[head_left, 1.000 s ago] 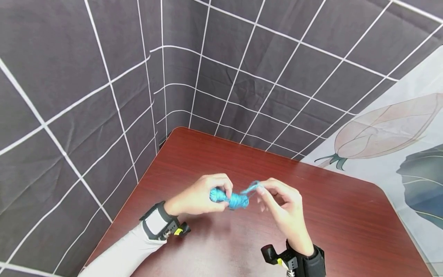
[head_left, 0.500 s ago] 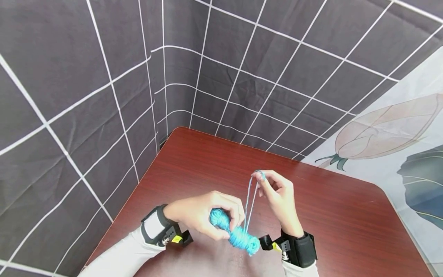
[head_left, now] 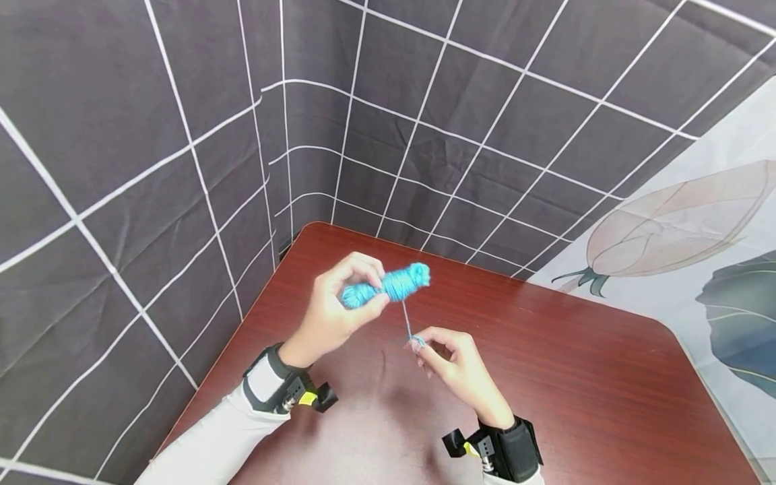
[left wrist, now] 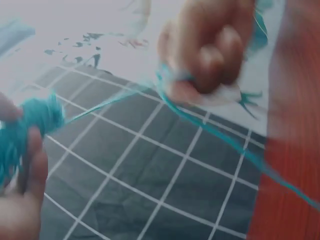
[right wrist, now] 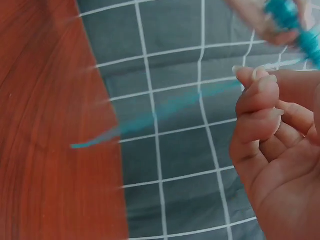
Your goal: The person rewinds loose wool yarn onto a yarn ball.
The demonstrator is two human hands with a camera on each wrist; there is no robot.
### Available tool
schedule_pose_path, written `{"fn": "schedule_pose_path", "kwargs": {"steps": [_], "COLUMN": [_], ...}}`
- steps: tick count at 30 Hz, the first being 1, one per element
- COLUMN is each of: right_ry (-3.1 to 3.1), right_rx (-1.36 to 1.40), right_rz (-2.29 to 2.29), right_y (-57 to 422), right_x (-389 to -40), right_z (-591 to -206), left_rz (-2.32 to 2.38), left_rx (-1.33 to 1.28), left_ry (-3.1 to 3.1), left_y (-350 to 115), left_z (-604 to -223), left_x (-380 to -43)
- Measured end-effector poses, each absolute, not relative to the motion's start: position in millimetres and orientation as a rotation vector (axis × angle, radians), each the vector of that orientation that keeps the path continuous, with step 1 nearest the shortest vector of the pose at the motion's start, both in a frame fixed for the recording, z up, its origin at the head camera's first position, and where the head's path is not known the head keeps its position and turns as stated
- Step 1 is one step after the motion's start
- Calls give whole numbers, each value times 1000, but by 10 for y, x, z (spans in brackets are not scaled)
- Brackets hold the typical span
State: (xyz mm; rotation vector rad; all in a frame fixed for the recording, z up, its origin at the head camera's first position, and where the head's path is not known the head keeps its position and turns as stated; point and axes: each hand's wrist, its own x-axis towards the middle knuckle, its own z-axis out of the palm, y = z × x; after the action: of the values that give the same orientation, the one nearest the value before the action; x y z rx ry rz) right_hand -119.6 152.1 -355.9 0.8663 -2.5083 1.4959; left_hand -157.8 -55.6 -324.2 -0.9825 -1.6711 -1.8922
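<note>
A small skein of bright blue yarn, narrowed at its middle, is held above the table by my left hand, thumb on one side and fingers on the other. One strand runs down from the skein to my right hand, which pinches it between thumb and fingertips. In the right wrist view the loose yarn end trails out beyond the pinching right hand, blurred by motion. The left wrist view shows the wound yarn at the left, partly covered by the left hand's fingers.
The reddish-brown wooden table lies under both hands. Dark grey cloth with white grid lines hangs behind and to the left. At the right is a pale cloth with a printed flower and leaves. Each wrist wears a strapped camera.
The left hand has dipped, then risen with the skein to above the right hand. The right hand has gone up, then down and leftward, still pinching the yarn, which now stretches below the skein.
</note>
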Motion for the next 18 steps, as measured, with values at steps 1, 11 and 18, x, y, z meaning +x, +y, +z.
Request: {"fn": "schedule_pose_path", "kwargs": {"steps": [1,11,18], "right_ry": [-2499,-2187,-2018], "right_rx": [879,952,994], "right_rz": [1501,1247,1299], "right_y": [1512,1431,1497], "right_x": [-1171,-994,-1012], "right_z": [-3532,-3192,-3065], "left_rz": [-1862,-1500,-1474], "left_rx": [-916,-822,-1250], "left_ry": [-1698,-2104,-2293], "left_y": [-553,-513,-480], "left_z": [-3267,-3607,-3740], "left_x": [-1603,-1758,-1701]}}
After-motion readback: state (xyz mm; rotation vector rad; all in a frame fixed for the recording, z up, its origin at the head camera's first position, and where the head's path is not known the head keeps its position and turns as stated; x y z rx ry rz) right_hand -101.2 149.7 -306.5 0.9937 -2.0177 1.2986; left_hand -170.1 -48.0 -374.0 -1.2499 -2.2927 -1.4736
